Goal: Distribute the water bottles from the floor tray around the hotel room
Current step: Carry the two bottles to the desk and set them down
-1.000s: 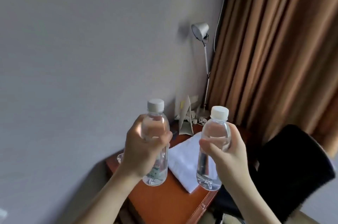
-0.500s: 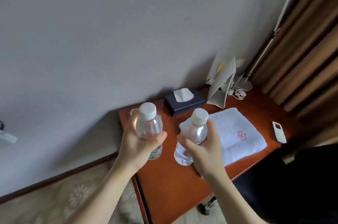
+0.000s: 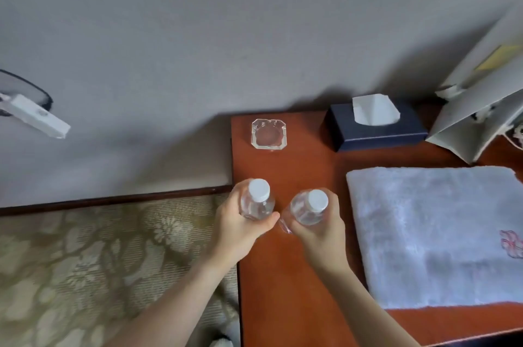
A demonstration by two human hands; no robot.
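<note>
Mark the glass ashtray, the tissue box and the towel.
glass ashtray (image 3: 268, 134), head view, centre of its dish.
tissue box (image 3: 396, 135), head view, dark top face beside the tissue.
towel (image 3: 435, 227), head view, middle of the folded cloth.

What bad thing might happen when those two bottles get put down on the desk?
The left bottle, gripped by the left hand, sits near the desk edge; set there, it might tip onto the carpet. The right bottle, held by the right hand, is very close, so the two could knock together.
</note>
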